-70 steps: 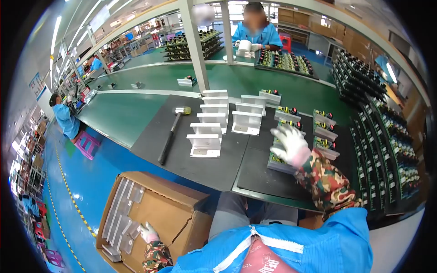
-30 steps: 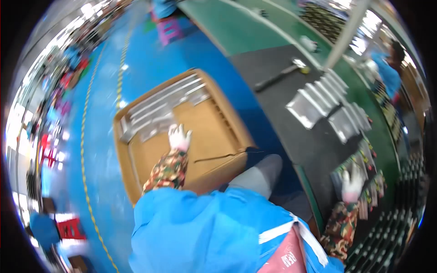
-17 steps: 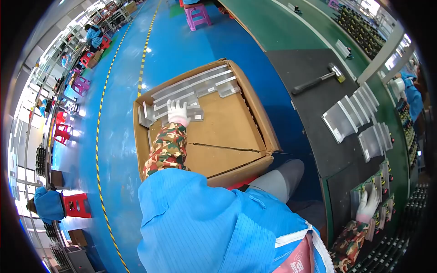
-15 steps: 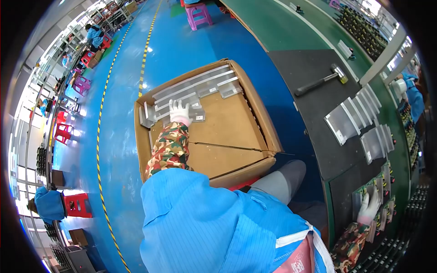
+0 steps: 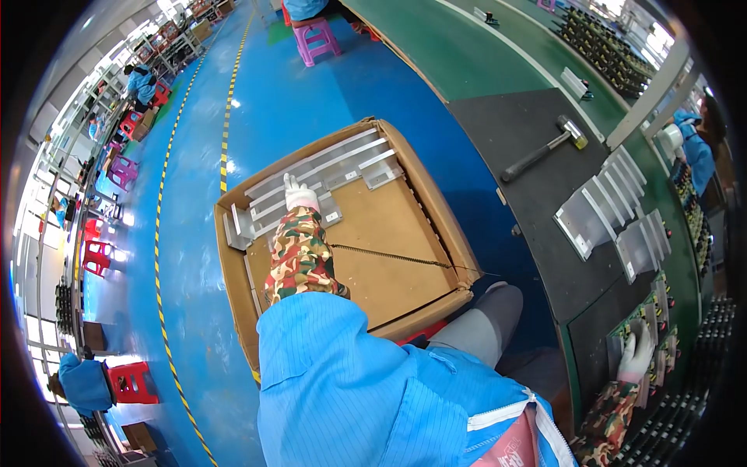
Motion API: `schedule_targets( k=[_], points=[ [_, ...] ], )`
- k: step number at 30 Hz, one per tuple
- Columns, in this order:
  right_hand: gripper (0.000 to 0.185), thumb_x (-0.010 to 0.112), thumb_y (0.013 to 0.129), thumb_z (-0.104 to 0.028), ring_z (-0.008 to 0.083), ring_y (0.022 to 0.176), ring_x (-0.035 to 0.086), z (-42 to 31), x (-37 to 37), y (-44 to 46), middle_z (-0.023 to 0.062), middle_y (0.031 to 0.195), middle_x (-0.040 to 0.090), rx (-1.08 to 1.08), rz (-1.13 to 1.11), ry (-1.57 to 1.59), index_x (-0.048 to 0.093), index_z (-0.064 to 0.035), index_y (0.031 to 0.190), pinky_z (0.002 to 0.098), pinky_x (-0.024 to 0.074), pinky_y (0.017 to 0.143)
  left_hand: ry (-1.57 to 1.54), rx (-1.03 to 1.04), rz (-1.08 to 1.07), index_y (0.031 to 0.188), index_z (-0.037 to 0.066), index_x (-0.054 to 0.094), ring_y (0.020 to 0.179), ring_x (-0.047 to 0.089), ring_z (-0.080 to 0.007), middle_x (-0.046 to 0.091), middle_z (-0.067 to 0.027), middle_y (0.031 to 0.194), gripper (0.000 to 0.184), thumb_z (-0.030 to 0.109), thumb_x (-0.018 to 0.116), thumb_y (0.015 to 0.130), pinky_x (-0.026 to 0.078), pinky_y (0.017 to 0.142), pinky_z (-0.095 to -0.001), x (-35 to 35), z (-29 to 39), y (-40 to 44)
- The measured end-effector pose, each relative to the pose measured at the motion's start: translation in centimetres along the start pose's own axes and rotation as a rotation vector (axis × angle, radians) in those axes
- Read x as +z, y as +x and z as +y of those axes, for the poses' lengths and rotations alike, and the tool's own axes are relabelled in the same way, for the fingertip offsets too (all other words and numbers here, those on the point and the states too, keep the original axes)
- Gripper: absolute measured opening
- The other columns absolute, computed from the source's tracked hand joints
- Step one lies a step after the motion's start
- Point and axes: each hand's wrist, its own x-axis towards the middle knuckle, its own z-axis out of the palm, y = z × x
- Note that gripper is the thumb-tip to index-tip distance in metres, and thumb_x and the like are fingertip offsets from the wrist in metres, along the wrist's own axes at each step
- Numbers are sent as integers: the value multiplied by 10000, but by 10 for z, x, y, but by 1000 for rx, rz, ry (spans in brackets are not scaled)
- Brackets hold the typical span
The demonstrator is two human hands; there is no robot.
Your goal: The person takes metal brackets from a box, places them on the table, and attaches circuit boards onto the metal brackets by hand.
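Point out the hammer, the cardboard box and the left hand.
Hammer point(image 5: 531, 159): head view, on its black handle.
Cardboard box point(image 5: 381, 289): head view, on a bare part of its inner bottom.
Left hand point(image 5: 301, 197): head view, on its gloved back.

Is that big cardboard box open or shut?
It's open. We can see straight down into the cardboard box, where metal pieces lie and the gloved left hand reaches in.
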Motion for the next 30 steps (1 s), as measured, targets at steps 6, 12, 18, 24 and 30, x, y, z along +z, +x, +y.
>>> schedule_targets(
  k=[6, 12, 18, 24, 30],
  points=[
    [388, 549, 951, -169, 362, 1183, 537, -3, -1, 0, 181, 1259, 598, 6, 11, -14, 541, 1, 1300, 445, 390, 1032, -16, 119, 0, 1343, 158, 590, 1474, 163, -397, 398, -91, 1526, 481, 291, 529, 884, -33, 1159, -632, 0, -5, 18],
    [426, 622, 897, -197, 384, 1179, 535, -30, -10, 2, 207, 1242, 599, 121, 28, -31, 577, -30, 1287, 451, 388, 1039, 27, 261, -71, 1471, 282, 391, 1473, 179, -336, 432, -61, 1497, 552, 490, 378, 959, -36, 1126, -667, 19, -8, 94],
    [463, 628, 843, -293, 379, 1210, 507, -52, -22, 4, 188, 1224, 601, 182, 33, -103, 587, -56, 1239, 496, 330, 1099, 92, 162, -34, 1290, 227, 604, 1388, 369, -310, 559, -52, 1383, 551, 569, 505, 869, 81, 1168, -551, 46, -12, 127],
    [449, 626, 849, -299, 367, 1207, 508, -52, -22, 2, 159, 1211, 609, 187, 61, -66, 591, -65, 1231, 509, 315, 1108, 154, 189, 55, 1186, 175, 701, 1316, 479, -343, 647, -93, 1266, 727, 677, 672, 661, 113, 1195, -491, 35, 2, 51],
    [420, 637, 858, -328, 358, 1219, 502, -55, -23, 1, 143, 1200, 611, 156, 145, -49, 618, -78, 1195, 504, 319, 1107, -175, 361, 593, 974, 129, 759, 1266, 482, -356, 666, -131, 1189, 531, 522, 747, 618, 177, 1181, -510, -1, -1, -42]
  ],
)
